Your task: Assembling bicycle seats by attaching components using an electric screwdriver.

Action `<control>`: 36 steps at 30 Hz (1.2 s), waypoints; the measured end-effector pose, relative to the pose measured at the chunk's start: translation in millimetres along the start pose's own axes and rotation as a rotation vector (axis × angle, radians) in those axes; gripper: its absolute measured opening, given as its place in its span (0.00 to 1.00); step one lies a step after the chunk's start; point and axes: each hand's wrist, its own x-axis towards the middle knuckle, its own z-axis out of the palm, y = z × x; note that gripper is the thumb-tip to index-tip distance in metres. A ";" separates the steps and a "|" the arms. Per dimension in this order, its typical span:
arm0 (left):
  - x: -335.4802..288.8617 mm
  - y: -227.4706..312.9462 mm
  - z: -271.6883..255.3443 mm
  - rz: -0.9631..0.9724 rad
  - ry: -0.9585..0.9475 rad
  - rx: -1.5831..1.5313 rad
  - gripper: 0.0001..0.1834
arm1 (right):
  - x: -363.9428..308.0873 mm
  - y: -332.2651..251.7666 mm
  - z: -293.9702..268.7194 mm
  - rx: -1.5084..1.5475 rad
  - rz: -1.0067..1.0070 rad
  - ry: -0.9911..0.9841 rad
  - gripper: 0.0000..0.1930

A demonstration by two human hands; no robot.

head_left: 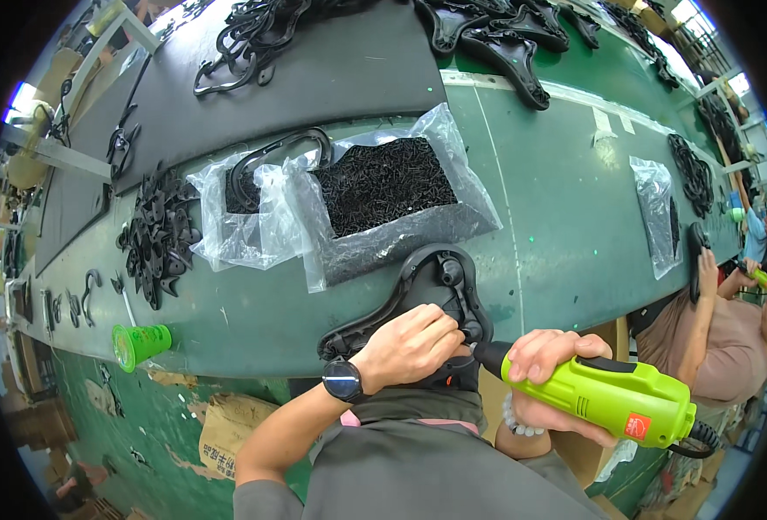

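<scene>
A black saddle-shaped plastic part (401, 290) lies at the table's near edge, its hollow, ribbed side up. My left hand (411, 345) reaches over it with the fingers pinched together beside the driver's tip. Whatever the fingertips hold is too small or hidden to make out. In my right hand (546, 357) is a bright green electric screwdriver (609, 400), lying nearly level, its dark nose pointing left at the part. Beyond the part, an open clear plastic bag (470, 186) holds a heap of small black screws (388, 186).
Another clear bag (266, 230) with a curved black piece (314, 139) across it lies beside the screws. Small black parts (158, 230) are piled at left, near a green cup (143, 345). More saddle-shaped parts (509, 61) lie at the back. A co-worker (713, 347) is at right.
</scene>
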 end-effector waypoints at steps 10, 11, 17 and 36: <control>0.4 1.7 7.4 0.019 -0.091 0.042 0.11 | -2.4 3.1 0.8 -0.026 0.015 0.103 0.56; 0.5 2.0 8.4 0.043 -0.057 0.066 0.11 | -1.0 2.4 2.3 -0.112 0.006 0.105 0.55; -2.0 9.2 4.1 0.031 -0.072 0.062 0.22 | -2.4 2.4 4.4 -0.169 0.012 0.050 0.54; -35.2 18.0 28.9 -0.239 -0.257 0.185 0.33 | -7.4 -3.8 1.9 -0.137 0.263 -0.149 0.28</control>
